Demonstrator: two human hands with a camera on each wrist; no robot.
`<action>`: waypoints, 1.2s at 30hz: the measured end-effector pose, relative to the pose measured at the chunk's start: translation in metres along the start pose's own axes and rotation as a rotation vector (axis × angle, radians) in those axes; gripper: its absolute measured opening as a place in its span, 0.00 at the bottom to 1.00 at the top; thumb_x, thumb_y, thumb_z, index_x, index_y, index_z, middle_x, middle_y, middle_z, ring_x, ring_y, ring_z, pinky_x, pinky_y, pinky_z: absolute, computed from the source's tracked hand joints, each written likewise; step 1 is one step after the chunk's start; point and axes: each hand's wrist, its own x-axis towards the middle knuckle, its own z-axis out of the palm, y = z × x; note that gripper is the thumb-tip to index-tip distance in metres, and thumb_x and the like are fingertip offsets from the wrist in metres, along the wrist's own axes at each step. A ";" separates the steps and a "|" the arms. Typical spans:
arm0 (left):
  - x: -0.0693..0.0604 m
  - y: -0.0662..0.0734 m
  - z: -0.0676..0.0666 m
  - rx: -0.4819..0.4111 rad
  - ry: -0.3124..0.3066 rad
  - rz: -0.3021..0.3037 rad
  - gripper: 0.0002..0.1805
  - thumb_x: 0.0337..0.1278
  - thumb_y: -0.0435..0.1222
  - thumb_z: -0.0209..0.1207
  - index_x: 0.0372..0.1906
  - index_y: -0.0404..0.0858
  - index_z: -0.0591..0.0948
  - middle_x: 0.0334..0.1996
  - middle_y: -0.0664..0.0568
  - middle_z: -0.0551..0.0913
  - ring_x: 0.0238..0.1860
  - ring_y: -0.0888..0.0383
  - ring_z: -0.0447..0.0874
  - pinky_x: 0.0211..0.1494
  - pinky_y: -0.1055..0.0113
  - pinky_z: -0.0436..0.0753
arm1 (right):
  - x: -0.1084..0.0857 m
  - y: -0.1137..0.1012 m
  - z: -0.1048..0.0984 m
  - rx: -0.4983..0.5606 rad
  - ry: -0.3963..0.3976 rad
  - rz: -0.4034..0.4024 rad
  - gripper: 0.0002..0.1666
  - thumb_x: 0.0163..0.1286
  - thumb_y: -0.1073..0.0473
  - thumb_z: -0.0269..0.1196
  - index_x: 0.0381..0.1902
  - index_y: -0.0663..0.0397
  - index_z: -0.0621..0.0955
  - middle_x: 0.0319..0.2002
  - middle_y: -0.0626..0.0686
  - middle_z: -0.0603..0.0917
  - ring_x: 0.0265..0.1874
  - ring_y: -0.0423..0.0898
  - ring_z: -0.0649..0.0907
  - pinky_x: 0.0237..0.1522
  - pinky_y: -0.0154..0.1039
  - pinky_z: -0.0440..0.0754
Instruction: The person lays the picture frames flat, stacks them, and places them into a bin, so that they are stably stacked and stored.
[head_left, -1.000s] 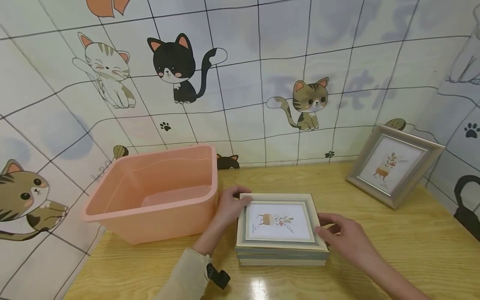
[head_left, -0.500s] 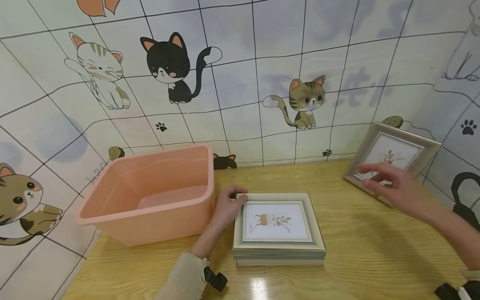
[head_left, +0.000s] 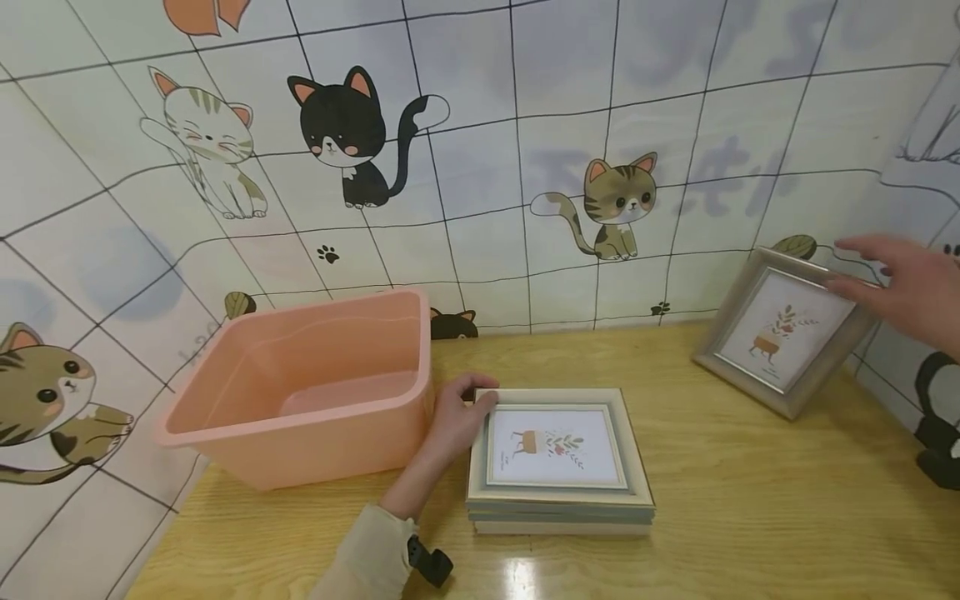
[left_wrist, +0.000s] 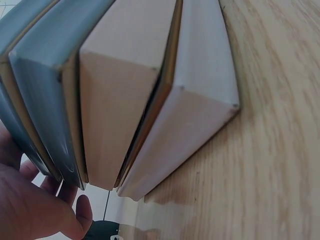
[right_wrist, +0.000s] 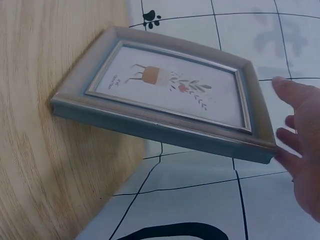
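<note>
Several picture frames (head_left: 555, 446) lie stacked on the wooden table, the top one showing a plant print. My left hand (head_left: 457, 421) rests at the stack's upper left corner, thumb on the edge; in the left wrist view the hand (left_wrist: 40, 205) is beside the layered frames (left_wrist: 120, 90). A silver-grey frame (head_left: 783, 329) stands tilted back at the right rear. My right hand (head_left: 907, 283) is at its upper right corner, fingers extended; in the right wrist view the hand (right_wrist: 302, 135) is beside the end of that frame (right_wrist: 170, 95), and firm contact cannot be told.
A pink plastic tub (head_left: 300, 437) stands on the table (head_left: 720, 500) left of the stack. A wall covering with cat drawings (head_left: 480, 183) rises behind the table. A black strap-like object (head_left: 937, 425) is at the right edge.
My right hand has left the stack's right side and moved right and up, past the front of the standing frame to its upper right corner. My left hand has stayed at the stack.
</note>
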 end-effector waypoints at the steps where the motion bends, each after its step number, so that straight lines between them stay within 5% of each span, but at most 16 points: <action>1: 0.000 0.000 0.000 -0.001 -0.001 0.002 0.08 0.64 0.30 0.63 0.45 0.33 0.86 0.39 0.49 0.84 0.39 0.56 0.75 0.42 0.64 0.76 | 0.002 0.001 0.001 -0.004 -0.036 0.002 0.38 0.79 0.56 0.59 0.76 0.69 0.59 0.66 0.81 0.64 0.55 0.80 0.69 0.50 0.74 0.71; 7: -0.001 0.001 0.000 -0.004 -0.001 0.002 0.08 0.65 0.30 0.63 0.45 0.32 0.86 0.38 0.50 0.84 0.38 0.57 0.76 0.40 0.65 0.77 | 0.007 0.001 0.008 -0.048 -0.125 0.002 0.34 0.75 0.63 0.61 0.72 0.71 0.62 0.54 0.83 0.69 0.42 0.75 0.75 0.38 0.65 0.77; 14: -0.001 0.003 0.001 -0.009 -0.010 0.006 0.08 0.65 0.30 0.63 0.46 0.32 0.86 0.40 0.49 0.84 0.38 0.56 0.76 0.41 0.64 0.77 | -0.002 0.009 0.015 0.027 -0.120 0.015 0.30 0.78 0.67 0.56 0.73 0.70 0.63 0.50 0.82 0.70 0.34 0.70 0.77 0.23 0.50 0.76; 24: -0.002 0.004 -0.001 0.015 -0.013 0.011 0.08 0.66 0.30 0.63 0.46 0.36 0.89 0.43 0.49 0.87 0.42 0.56 0.78 0.42 0.66 0.77 | -0.032 -0.002 0.019 0.191 -0.080 0.064 0.30 0.83 0.62 0.50 0.77 0.67 0.60 0.60 0.83 0.66 0.49 0.79 0.72 0.46 0.75 0.72; 28: -0.004 0.013 -0.003 -0.037 -0.008 0.006 0.10 0.68 0.34 0.63 0.50 0.39 0.89 0.48 0.52 0.88 0.51 0.54 0.79 0.51 0.61 0.79 | -0.041 -0.013 0.013 0.257 -0.056 0.114 0.33 0.85 0.55 0.47 0.80 0.61 0.57 0.64 0.83 0.65 0.50 0.80 0.72 0.48 0.78 0.70; 29: -0.005 0.016 -0.003 -0.051 -0.009 0.006 0.11 0.69 0.36 0.63 0.51 0.40 0.88 0.49 0.52 0.88 0.53 0.52 0.79 0.54 0.59 0.78 | -0.043 -0.016 0.011 0.268 -0.046 0.121 0.33 0.85 0.54 0.47 0.80 0.60 0.56 0.64 0.82 0.65 0.49 0.79 0.73 0.47 0.71 0.76; 32: -0.007 0.027 -0.007 -0.076 -0.029 0.044 0.15 0.70 0.37 0.63 0.58 0.43 0.86 0.54 0.53 0.87 0.60 0.47 0.77 0.62 0.50 0.76 | -0.048 -0.025 0.006 0.333 -0.027 0.132 0.34 0.85 0.51 0.48 0.82 0.49 0.56 0.66 0.81 0.65 0.42 0.50 0.84 0.42 0.42 0.83; 35: -0.009 0.038 -0.011 -0.085 -0.063 0.141 0.20 0.70 0.36 0.63 0.64 0.41 0.82 0.58 0.50 0.85 0.63 0.44 0.76 0.68 0.46 0.72 | -0.058 -0.036 0.004 0.418 -0.008 0.127 0.33 0.85 0.50 0.49 0.83 0.35 0.56 0.70 0.77 0.64 0.37 0.23 0.74 0.31 0.18 0.70; 36: -0.010 0.041 -0.012 -0.092 -0.078 0.177 0.21 0.70 0.36 0.63 0.65 0.40 0.81 0.59 0.48 0.84 0.63 0.43 0.77 0.69 0.46 0.72 | -0.062 -0.041 0.005 0.446 -0.005 0.128 0.33 0.85 0.49 0.48 0.82 0.30 0.55 0.73 0.74 0.63 0.37 0.17 0.68 0.35 0.17 0.71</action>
